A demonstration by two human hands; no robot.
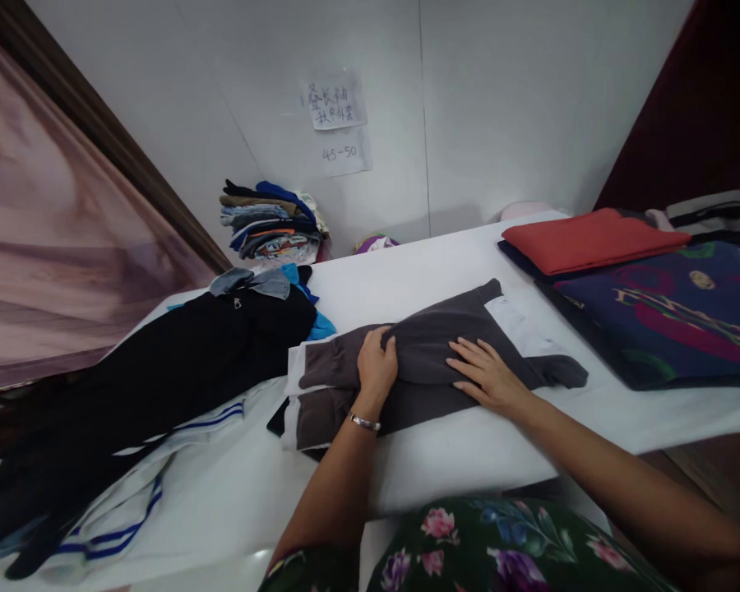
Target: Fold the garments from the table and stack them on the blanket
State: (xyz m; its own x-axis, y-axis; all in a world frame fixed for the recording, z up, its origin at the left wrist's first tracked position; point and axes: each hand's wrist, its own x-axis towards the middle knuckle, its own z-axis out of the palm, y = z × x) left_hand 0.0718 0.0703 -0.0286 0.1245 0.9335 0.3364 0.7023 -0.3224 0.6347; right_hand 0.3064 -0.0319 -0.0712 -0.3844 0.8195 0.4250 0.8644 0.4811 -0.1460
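Note:
A dark grey long-sleeved top (425,345) with white parts lies partly folded in front of me on the white table. Its ribbed ends are at the left, and a grey end sticks out at the lower right. My left hand (377,366) is closed on the fabric left of the middle, fingers curled and a bracelet on the wrist. Flat on the right half of the same garment rests my right hand (490,378), its fingers spread and holding nothing. Some dark cloth shows under the garment's left edge.
Left on the table (407,284) lies a heap with a black garment (222,353) over a white blue-striped one (129,501). A stack of folded clothes (271,218) stands by the wall. Folded red (592,238) and navy patterned garments (684,304) lie at the right.

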